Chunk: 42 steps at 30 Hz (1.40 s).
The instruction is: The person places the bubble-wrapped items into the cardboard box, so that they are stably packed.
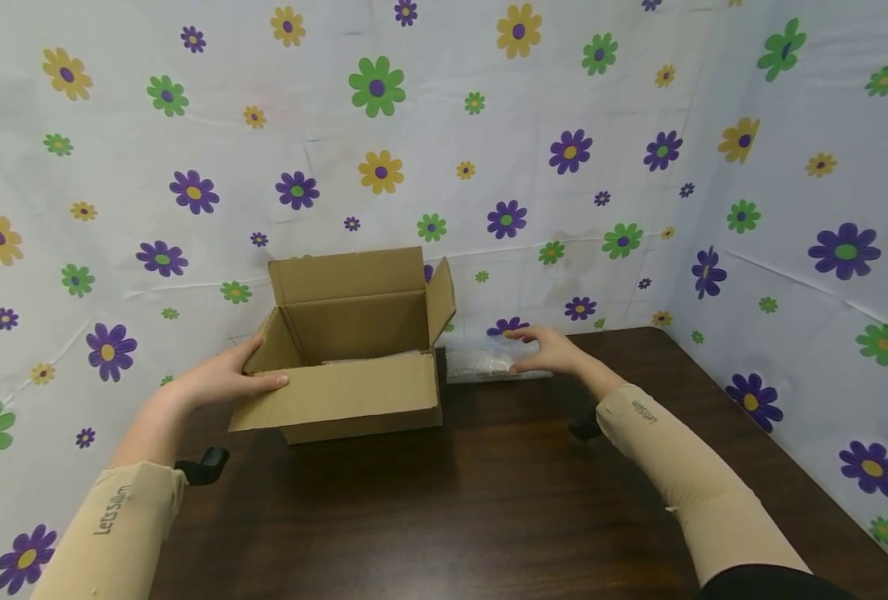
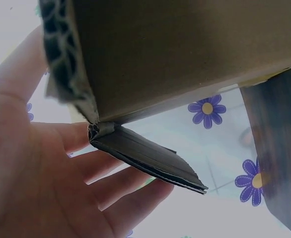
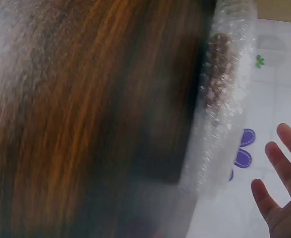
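An open cardboard box [image 1: 361, 387] stands against the back wall, flaps spread. My left hand [image 1: 215, 379] holds its left front corner, the thumb over the front flap and the fingers around the outside of the side flap [image 2: 150, 156]. Inside the box a little clear plastic shows; what it covers is hidden. To the right of the box lies a bubble-wrapped bundle [image 1: 481, 360] with something reddish-brown inside [image 3: 217, 69]. My right hand [image 1: 552, 350] hovers at the bundle's right end. In the right wrist view its fingers [image 3: 284, 161] are spread and stand apart from the wrap.
The dark wooden table [image 1: 444, 517] extends in front of the box and off to the right. A cloth with flower prints [image 1: 429, 150] hangs behind it and along the right side. Black wrist camera mounts [image 1: 204, 467] stick out beside both forearms.
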Tool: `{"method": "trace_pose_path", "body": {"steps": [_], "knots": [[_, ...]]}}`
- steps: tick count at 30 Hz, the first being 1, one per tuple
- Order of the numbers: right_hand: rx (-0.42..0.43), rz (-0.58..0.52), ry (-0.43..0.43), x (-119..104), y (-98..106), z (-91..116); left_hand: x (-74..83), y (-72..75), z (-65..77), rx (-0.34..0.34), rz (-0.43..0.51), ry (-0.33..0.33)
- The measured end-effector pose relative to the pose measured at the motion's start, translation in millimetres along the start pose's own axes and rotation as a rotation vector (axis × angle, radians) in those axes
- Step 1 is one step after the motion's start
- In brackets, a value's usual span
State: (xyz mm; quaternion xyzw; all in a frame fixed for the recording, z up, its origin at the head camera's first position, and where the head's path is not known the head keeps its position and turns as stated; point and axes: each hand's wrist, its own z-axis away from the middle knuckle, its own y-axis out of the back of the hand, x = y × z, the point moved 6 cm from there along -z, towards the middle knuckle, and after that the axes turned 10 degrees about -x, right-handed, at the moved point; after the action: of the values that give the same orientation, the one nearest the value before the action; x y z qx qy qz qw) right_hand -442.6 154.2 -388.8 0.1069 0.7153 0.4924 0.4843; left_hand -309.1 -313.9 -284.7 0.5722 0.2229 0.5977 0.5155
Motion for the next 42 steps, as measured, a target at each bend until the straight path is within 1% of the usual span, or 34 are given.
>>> {"method": "trace_pose_path", "body": {"steps": [6, 11, 15, 20, 25, 36, 42], "knots": [[0.021, 0.035, -0.018, 7.6, -8.7, -6.3, 0.3, -1.5, -0.4, -0.003, 0.008, 0.001], [0.075, 0.042, -0.001, 11.6, -10.6, -11.6, -0.5, -0.4, -0.4, 0.003, 0.01, -0.001], [0.09, 0.063, 0.022, 15.7, -13.1, -14.8, -0.4, 0.4, -0.9, 0.001, 0.012, -0.001], [0.072, 0.067, 0.053, 18.1, -17.6, -18.0, 0.5, 0.9, -1.5, 0.003, 0.019, -0.004], [0.054, 0.092, 0.058, 18.7, -21.6, -20.8, 0.3, 1.3, -1.8, 0.003, 0.028, -0.01], [0.02, 0.126, 0.026, 21.9, -26.4, -26.1, -1.1, 1.7, -3.1, 0.004, 0.006, -0.014], [0.009, 0.142, 0.014, 24.1, -28.8, -27.3, -1.1, 1.9, -2.3, 0.004, 0.009, -0.012]]}}
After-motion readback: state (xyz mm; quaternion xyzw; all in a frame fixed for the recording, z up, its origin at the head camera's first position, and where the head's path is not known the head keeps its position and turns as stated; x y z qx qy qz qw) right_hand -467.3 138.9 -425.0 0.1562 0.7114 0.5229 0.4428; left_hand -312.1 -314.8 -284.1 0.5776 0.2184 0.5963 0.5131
